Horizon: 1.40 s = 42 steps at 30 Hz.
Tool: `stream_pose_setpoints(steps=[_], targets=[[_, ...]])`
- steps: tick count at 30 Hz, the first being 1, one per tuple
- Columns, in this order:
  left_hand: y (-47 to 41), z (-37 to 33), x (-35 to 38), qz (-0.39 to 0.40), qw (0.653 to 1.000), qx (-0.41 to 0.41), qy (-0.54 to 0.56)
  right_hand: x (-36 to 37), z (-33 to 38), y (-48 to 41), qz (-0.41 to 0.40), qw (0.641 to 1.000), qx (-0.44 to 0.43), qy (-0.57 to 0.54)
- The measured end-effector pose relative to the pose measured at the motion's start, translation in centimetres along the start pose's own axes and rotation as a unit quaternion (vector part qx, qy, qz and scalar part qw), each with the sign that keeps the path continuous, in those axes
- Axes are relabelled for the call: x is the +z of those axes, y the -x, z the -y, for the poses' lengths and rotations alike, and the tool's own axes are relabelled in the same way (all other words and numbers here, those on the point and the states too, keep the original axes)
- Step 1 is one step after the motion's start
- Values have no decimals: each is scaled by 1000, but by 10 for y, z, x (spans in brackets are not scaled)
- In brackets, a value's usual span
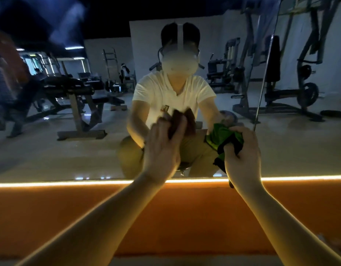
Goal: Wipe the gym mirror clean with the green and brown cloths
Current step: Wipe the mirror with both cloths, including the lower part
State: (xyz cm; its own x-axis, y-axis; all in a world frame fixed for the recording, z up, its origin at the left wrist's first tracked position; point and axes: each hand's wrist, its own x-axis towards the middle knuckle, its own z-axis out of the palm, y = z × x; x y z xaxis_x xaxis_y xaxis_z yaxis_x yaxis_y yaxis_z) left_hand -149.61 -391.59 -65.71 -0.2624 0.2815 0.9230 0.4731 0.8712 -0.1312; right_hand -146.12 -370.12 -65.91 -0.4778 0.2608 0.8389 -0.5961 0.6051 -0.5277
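Note:
The gym mirror point(70, 150) fills the upper half of the view and reflects a crouching person in a white shirt. My left hand point(164, 148) holds the brown cloth point(175, 127) against the glass near the middle, the hand blurred. To its right, my right hand point(242, 160) grips the bunched green cloth point(221, 137), which has a dark edge, close to the mirror's lower part. Both forearms reach up from the bottom of the view.
A glowing light strip point(50, 183) runs along the mirror's bottom edge above an orange wall band point(70, 217). The reflection shows weight benches, machines and a seam between mirror panels point(265, 73) on the right.

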Motion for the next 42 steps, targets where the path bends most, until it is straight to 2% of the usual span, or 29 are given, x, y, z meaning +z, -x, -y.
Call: stream_pose_setpoints(steps=[3,5,8,12,16,18,20,22,25,29,35,39,42], targets=[[42,-31,16,92,988,126,0,-10,-7,7,15,999,48,19],[48,-33,15,138,977,165,-8,-10,-4,12,28,998,55,18],[35,-13,3,99,982,159,-24,0,6,11,40,998,43,18],[34,49,-32,40,998,27,-27,28,30,4,26,999,-26,7],[52,126,-79,2,991,-118,-63,54,47,3,28,997,-72,-9],[68,158,-103,-25,962,-266,-64,60,52,9,44,996,-78,-16],[80,173,-115,-73,902,-422,-54,62,52,15,62,995,-74,2],[84,172,-111,-110,868,-483,-26,61,49,18,74,995,-61,19],[72,160,-97,-146,864,-480,29,56,50,17,86,995,-28,41],[49,138,-81,-156,864,-473,77,32,60,8,68,996,2,59],[17,76,-61,-127,941,-294,112,-7,60,-3,39,996,20,81],[8,46,-36,-84,963,-224,128,-34,36,11,15,997,47,63],[-3,22,-17,-74,979,-153,110,-52,11,21,31,995,66,68]])
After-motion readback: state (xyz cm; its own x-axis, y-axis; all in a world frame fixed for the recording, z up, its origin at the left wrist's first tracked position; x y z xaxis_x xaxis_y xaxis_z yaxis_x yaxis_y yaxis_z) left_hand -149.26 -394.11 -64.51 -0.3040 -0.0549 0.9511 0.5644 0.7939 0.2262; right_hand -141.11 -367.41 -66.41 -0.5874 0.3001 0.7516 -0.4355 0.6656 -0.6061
